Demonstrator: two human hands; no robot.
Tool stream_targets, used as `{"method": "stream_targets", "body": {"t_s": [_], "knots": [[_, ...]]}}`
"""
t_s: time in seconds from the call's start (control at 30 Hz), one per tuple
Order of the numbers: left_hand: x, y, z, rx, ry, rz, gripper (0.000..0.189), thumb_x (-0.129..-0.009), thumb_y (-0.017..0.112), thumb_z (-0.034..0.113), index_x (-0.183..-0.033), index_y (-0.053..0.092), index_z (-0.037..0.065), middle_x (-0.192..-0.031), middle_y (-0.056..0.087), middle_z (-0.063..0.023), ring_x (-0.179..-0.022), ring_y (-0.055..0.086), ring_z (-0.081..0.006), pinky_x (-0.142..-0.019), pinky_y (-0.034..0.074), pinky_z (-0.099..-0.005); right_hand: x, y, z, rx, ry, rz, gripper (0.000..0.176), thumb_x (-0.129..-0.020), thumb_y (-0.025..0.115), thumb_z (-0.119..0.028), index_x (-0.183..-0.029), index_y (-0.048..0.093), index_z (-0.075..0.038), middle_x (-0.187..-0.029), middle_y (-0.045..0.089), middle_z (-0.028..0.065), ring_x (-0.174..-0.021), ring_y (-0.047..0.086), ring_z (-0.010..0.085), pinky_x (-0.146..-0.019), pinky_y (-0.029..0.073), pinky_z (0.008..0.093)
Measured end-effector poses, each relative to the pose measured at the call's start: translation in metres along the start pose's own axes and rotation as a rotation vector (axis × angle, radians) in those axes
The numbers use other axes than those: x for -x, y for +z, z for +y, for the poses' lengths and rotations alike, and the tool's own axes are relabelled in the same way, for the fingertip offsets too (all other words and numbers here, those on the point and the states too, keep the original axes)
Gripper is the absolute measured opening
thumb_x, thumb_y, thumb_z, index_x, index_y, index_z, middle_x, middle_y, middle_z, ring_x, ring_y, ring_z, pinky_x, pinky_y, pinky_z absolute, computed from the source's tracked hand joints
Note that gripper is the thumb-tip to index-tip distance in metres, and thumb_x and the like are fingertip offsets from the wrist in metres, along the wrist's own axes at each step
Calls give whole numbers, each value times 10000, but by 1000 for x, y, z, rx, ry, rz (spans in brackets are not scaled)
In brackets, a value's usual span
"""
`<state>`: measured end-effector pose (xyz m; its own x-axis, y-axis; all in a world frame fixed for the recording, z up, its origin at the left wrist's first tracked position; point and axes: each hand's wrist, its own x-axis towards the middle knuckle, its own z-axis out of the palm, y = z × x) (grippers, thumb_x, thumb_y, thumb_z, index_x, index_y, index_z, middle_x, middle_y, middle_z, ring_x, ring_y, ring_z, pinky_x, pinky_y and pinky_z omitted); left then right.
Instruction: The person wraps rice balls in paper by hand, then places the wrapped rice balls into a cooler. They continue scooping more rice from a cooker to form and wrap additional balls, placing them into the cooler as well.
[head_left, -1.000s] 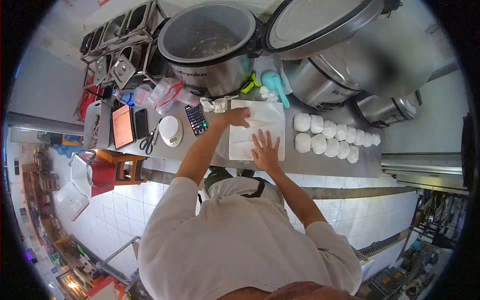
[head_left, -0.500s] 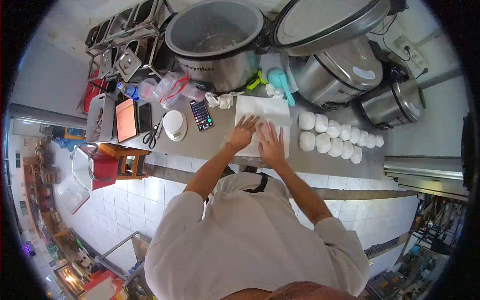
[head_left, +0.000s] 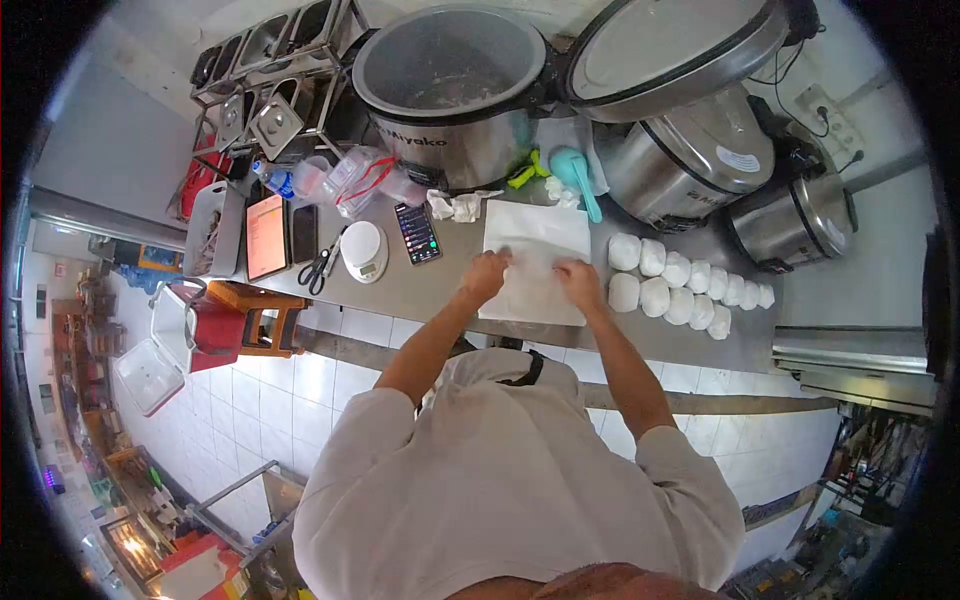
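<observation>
A white paper sheet [head_left: 535, 232] lies on the metal counter in front of me, with a fold across its middle. My left hand [head_left: 486, 275] is closed at the sheet's left side, fingertips on the paper at the fold. At the right side, my right hand [head_left: 580, 284] pinches the same fold with curled fingers. Two rows of white wrapped bundles [head_left: 654, 296] sit to the right of the paper. Crumpled white paper [head_left: 466, 206] lies just beyond the sheet on the left, and a turquoise scoop [head_left: 573, 172] rests behind it.
An open large cooker [head_left: 450, 80] stands at the back, with lidded cookers [head_left: 700, 160] to its right. Leftward on the counter are a phone [head_left: 417, 233], a white scale [head_left: 364, 250], scissors [head_left: 316, 270], a tablet [head_left: 267, 238] and a grey bin [head_left: 214, 232].
My hands have gone from lying spread flat on the paper to closed at its two sides. They have moved apart. The camera view has shifted slightly.
</observation>
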<state>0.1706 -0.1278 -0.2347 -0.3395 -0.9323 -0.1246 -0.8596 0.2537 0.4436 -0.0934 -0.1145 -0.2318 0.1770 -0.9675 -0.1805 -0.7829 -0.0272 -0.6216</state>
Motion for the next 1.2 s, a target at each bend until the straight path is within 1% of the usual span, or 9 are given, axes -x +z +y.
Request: {"method": "stream_targets", "body": {"t_s": [0.1,0.3,0.5,0.67,0.8,0.87,0.9,1.0,1.2], "knots": [[-21,-8,14,-17,-154,-53,282,-872,637,163,-1136,673,71,-1019,710,-147,-1003,674,-325,-868,547,-444,-22,-17,-18,18,135,-36,310,-835,725,-187,-1111,701,-49,-1129,682,163,-1094,638,322,-907,519,457],[-16,-8,14,-233,164,246,198,-873,595,103,-1057,654,63,-1155,609,-137,-1086,605,-292,-864,541,-433,-13,10,-20,247,-187,305,227,-828,694,-117,-1053,703,-87,-933,601,142,-924,631,341,-809,527,453],[18,42,4,-38,238,321,155,-877,606,111,-1019,653,71,-1147,603,-121,-1069,608,-291,-852,542,-425,32,50,-15,246,-231,478,213,-837,631,-63,-1036,706,-46,-1044,564,140,-987,613,345,-833,523,487],[-26,16,0,327,-122,-92,278,-821,714,158,-1075,635,78,-1169,622,-123,-1086,609,-348,-911,515,-444,24,42,-11,-222,32,295,212,-899,633,-172,-990,685,13,-935,619,145,-841,639,288,-746,510,422],[-33,8,-6,256,182,77,389,-773,780,162,-1114,609,86,-1168,626,-101,-1116,607,-323,-980,487,-437,9,24,-11,-746,553,11,371,-988,597,-380,-922,691,-27,-802,585,39,-765,595,211,-676,498,352],[-29,26,-12,335,404,225,422,-769,790,135,-1134,585,82,-1177,626,-94,-1162,601,-295,-1016,469,-431,14,40,-12,-920,520,175,402,-989,582,-402,-906,675,-20,-824,618,77,-752,584,217,-678,469,373],[-22,30,-3,733,289,26,427,-782,790,74,-1134,549,80,-1174,631,-96,-1161,622,-284,-987,496,-430,16,48,-12,-1009,505,260,417,-989,575,-414,-898,667,-17,-836,634,96,-746,579,220,-678,454,383],[2,20,24,733,283,-81,397,-811,763,9,-1123,528,78,-1165,639,-108,-1107,657,-282,-943,532,-413,20,63,-13,-886,473,489,421,-992,582,-439,-880,654,-39,-824,614,71,-789,580,185,-716,458,357],[25,-9,55,1277,58,-478,256,-905,644,-46,-1093,506,61,-1125,646,-98,-1034,663,-205,-815,582,-392,50,13,-64,-1240,509,384,450,-968,621,-465,-941,633,-16,-929,615,91,-871,572,181,-794,468,341]]}}
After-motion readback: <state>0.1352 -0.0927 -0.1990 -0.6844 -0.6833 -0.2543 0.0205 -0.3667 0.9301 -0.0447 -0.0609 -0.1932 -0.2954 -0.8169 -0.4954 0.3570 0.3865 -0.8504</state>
